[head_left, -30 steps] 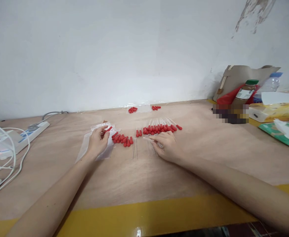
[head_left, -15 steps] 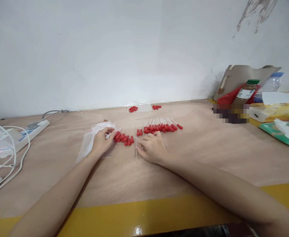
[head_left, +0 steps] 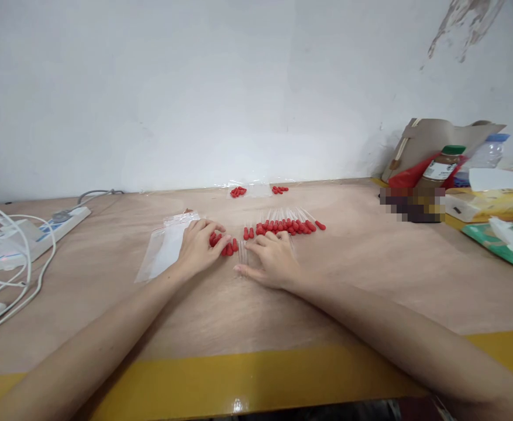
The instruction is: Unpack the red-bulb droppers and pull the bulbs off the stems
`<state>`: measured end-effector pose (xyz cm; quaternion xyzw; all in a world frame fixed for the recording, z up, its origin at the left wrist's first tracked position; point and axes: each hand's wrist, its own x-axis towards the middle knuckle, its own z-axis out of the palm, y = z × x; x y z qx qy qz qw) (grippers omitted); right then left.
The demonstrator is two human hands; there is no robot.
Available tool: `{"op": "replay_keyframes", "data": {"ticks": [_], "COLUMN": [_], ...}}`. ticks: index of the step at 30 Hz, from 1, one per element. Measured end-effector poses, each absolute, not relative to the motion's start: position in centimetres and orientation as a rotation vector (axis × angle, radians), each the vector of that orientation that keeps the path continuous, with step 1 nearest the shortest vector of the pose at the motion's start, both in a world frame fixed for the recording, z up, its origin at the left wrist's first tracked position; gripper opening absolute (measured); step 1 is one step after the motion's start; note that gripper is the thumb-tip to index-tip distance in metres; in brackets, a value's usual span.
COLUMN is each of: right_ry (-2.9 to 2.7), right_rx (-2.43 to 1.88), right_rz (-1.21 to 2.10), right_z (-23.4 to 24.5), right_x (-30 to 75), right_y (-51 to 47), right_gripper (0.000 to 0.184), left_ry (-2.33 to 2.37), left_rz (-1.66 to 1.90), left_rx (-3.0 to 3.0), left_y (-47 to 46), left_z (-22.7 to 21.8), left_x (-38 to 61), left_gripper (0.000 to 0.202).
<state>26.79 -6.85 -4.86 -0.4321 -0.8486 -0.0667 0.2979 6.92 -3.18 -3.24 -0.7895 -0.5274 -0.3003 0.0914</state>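
Red bulbs [head_left: 229, 249] under left hand [head_left: 198, 250]; bottle label [head_left: 437, 171] unreadable.

The left hand [head_left: 201, 245] covers part of the red bulb pile [head_left: 229, 248], so whether it pinches one cannot be told. The right hand [head_left: 271, 260] hides most of the clear tubes [head_left: 243, 256] (thin and faint anyway). A pixelated patch [head_left: 412, 204] masks the foot of the bottle [head_left: 441, 166]. The cables [head_left: 14, 275] run off the left edge.
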Motion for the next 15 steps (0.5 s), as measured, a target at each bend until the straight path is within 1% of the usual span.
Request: {"op": "replay_keyframes", "data": {"ticks": [4,8,11,15], "right_ry": [-2.120,-2.038,-1.936,-1.896], "right_rx": [-1.246,-1.266,-1.280,-1.280], "right_rz": [-0.203,-0.255,-0.237,-0.223], "right_z": [-3.8,-4.6,-5.9,-6.7], "right_x": [29.1,32.0,33.2,33.6], "right_y": [-6.4,-6.3,-6.5,-6.4], "right_gripper": [0.035,0.024,0.020,0.017], "left_ry": [-1.855,-2.219,-2.302,-2.283], "left_rz": [-0.520,-0.189,-0.104,-0.199], "left_rx": [-2.434,-2.469,-2.532,-2.449], "left_y": [-1.4,0.4,1.0,0.7], "left_z": [-1.6,-0.7,-0.7,-0.4], "left_x": [9.5,11.8,12.4,12.1], "left_gripper": [0.032,0.039,0.039,0.032]}}
